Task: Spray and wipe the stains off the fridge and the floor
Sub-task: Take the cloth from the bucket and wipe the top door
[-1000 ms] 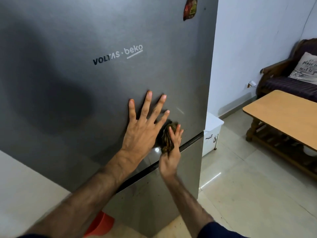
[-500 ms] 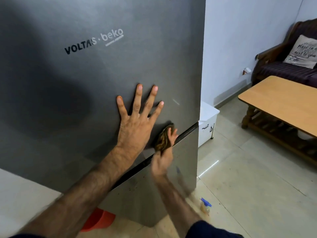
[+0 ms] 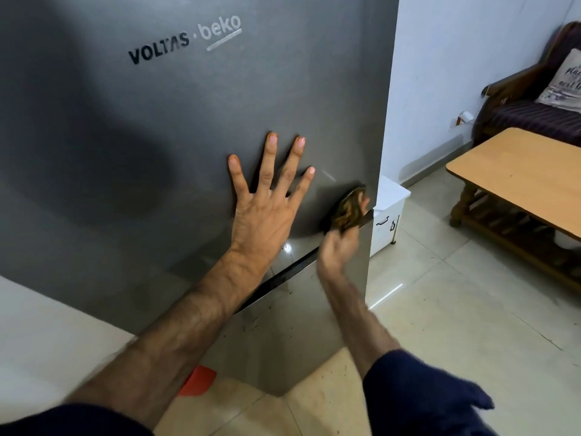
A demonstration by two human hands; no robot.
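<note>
Left hand [image 3: 262, 212]: fingers [image 3: 269, 158] straight and spread wide, palm flat on the upper door of the fridge [image 3: 157, 136]. It holds nothing and appears to brace the body.

Right hand [image 3: 338, 247]: blurred. Its fingers curl round a brown cloth [image 3: 347, 210] and press it to the door; exactly how they lie cannot be told.

Cloth: bunched into a wad, just right of the left hand's little finger, at the door's lower right corner, on the seam between the two doors. Judged soft, light and limp. It will fold under pressure, so it is best kept balled in the palm with the fingertips behind it.

Fridge: grey brushed metal, lettered "VOLTAS · beko" above the spread fingers. Judged heavy, rigid and smooth, slick where wet. A glossy patch sits below the left palm. Dark specks show on the lower door [image 3: 283, 335], below both wrists, apparently not yet wiped.

Floor [image 3: 440, 357]: pale tiles beneath and to the right of the right forearm. Faint marks show near the fridge base.

Also present: an orange object [image 3: 198, 380] at the fridge foot, a white box [image 3: 390, 202] beyond the cloth, a wooden table [image 3: 518, 171], and a sofa [image 3: 534, 102] with a cushion [image 3: 564, 80] far right.
</note>
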